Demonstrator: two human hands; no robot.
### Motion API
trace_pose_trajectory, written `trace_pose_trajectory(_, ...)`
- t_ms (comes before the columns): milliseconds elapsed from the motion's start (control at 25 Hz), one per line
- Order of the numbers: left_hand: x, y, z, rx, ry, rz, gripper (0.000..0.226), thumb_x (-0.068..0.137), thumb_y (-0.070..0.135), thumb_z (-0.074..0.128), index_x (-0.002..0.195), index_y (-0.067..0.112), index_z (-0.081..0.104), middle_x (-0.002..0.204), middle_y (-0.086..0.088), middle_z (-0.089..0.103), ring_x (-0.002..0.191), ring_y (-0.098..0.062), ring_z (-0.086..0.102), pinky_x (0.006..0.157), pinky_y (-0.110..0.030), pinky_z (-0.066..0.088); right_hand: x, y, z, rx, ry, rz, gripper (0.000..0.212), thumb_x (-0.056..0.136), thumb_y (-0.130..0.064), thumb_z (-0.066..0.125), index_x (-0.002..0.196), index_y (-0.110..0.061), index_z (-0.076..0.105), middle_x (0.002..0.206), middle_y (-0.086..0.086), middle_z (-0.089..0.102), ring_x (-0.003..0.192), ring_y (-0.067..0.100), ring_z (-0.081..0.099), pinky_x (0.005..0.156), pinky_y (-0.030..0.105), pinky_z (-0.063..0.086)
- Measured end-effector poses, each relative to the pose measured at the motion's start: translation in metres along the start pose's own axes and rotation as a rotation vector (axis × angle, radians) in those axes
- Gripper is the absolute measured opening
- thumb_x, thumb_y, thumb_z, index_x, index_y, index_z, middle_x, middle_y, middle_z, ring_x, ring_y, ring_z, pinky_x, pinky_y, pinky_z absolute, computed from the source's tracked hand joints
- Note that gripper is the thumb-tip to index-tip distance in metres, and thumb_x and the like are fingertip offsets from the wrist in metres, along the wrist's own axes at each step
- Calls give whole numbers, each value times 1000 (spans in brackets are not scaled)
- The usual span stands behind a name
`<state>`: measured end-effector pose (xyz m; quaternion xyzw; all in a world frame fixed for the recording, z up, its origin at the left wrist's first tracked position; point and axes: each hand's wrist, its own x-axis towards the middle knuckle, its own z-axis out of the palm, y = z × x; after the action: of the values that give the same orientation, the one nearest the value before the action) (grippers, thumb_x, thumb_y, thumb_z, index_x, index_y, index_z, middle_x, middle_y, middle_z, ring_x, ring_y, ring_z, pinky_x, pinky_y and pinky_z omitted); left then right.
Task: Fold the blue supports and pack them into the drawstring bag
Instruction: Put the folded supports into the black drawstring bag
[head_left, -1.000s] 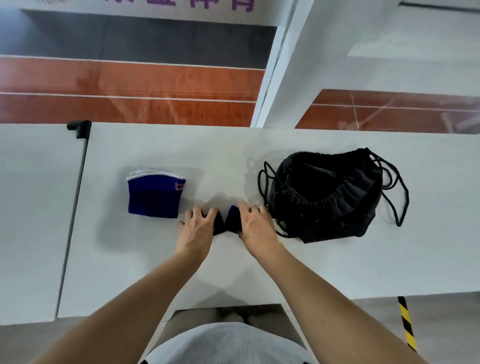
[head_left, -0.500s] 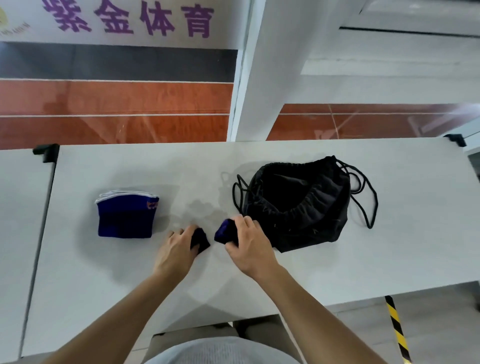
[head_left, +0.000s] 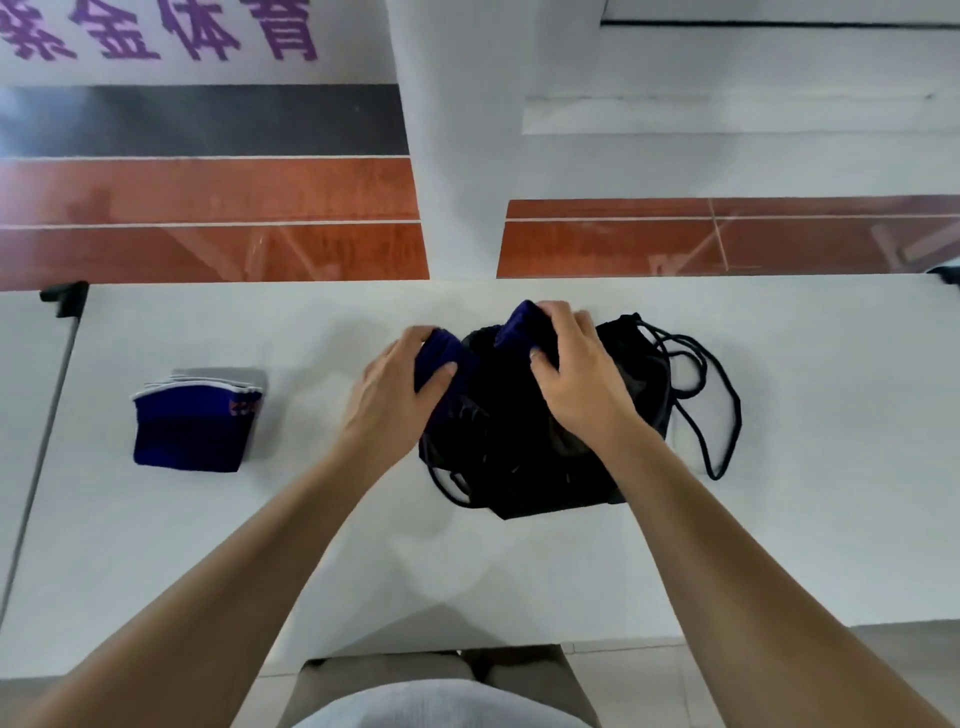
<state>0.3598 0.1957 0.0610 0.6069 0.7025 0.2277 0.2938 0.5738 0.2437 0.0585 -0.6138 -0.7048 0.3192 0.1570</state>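
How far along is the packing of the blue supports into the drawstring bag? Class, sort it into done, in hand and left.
Done: nothing can be seen packed inside the black drawstring bag. In hand: the left hand and the right hand each hold a folded blue support at the bag's mouth. Left: a stack of blue supports on the white table, apart from the bag.

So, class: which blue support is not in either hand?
The stack of blue supports lying at the table's left; the other two are gripped by the left hand and right hand.

You're standing in a sports hall. Past your white table on the far side runs orange-red court flooring with white lines. A wall sign with purple characters hangs far left.
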Motion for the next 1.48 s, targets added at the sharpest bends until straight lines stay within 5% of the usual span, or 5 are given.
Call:
trace_pose_trajectory(160,28,36,23,-8,-87,61,40,99,34,55,136,21,47,126,-3,62,109,-22,58,91,-35,46,4,23,5,-277,-430,-70,44,98,-27,55,139,-27,38,126,5,49,97,30,63,80,43,53)
trace_pose_trajectory(440,55,41,86,-193,-538,-273,18,93,18,46,107,19,57,89,0,62,76,-16,58,69,-33,45,-21,48,3,-181,-615,21,33,86,-23,62,119,-23,58,107,1,68,95,25,65,82,43,55)
trace_pose_trajectory(640,56,27,93,68,-782,-105,37,92,12,53,128,19,55,111,0,63,94,-14,59,80,-27,45,-33,62,-4,-151,-708,8,30,91,-20,55,119,-30,58,105,-4,66,91,18,64,81,38,55)
trace_pose_trajectory(920,72,9,105,334,-668,29,41,93,24,58,130,22,40,106,-10,57,100,-29,55,94,-50,44,-24,61,13,-166,-665,-46,37,91,-10,52,125,-25,59,115,2,57,99,25,61,87,41,54)
trace_pose_trajectory(1480,54,0,109,432,-226,246,31,92,15,63,121,15,54,112,-7,64,106,-31,56,90,-42,46,-39,73,64,-290,-186,-81,34,92,-30,62,124,-19,59,117,8,56,104,31,57,70,43,55)
